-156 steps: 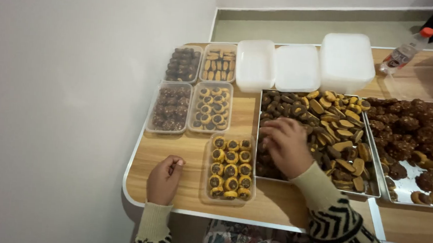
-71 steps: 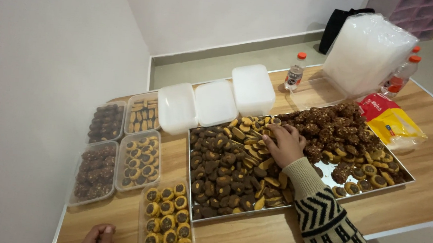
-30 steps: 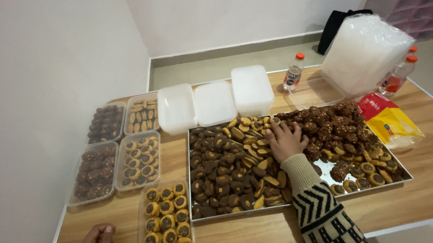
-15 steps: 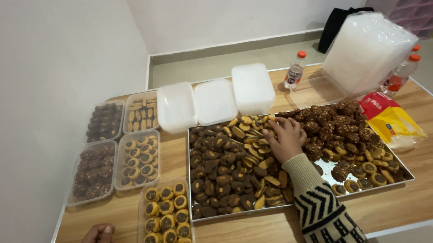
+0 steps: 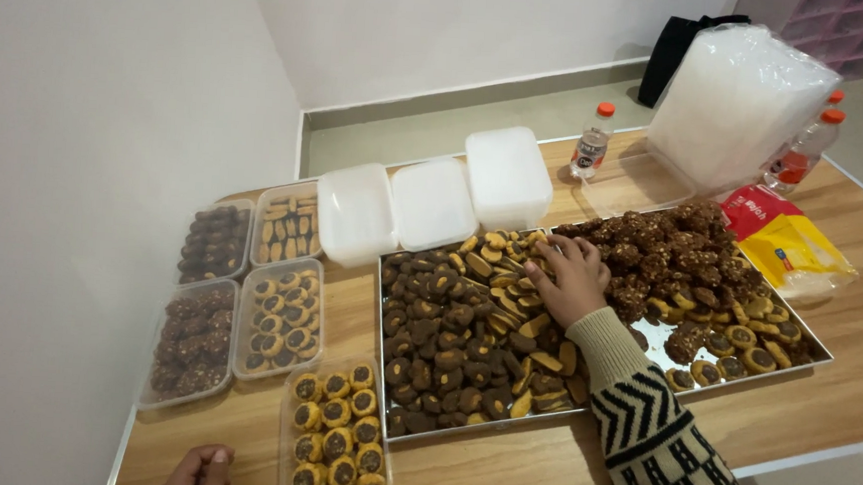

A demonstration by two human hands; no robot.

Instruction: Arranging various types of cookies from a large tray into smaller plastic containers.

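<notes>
While the right hand (image 5: pixel 571 278) lay on the cookies (image 5: pixel 508 297) in the left tray (image 5: pixel 380 369), its fingers curled narrowly over them exactly as half a second earlier, the left hand (image 5: pixel 196 472) rested loosely closed, empty, at seven o'clock beside a filled container (image 5: pixel 338 437).

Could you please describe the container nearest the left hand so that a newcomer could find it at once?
On the wooden table, left of the metal tray, stand five clear open tubs. It is the front one, beside the left hand, holding round yellow-rimmed, chocolate-centred cookies.
</notes>
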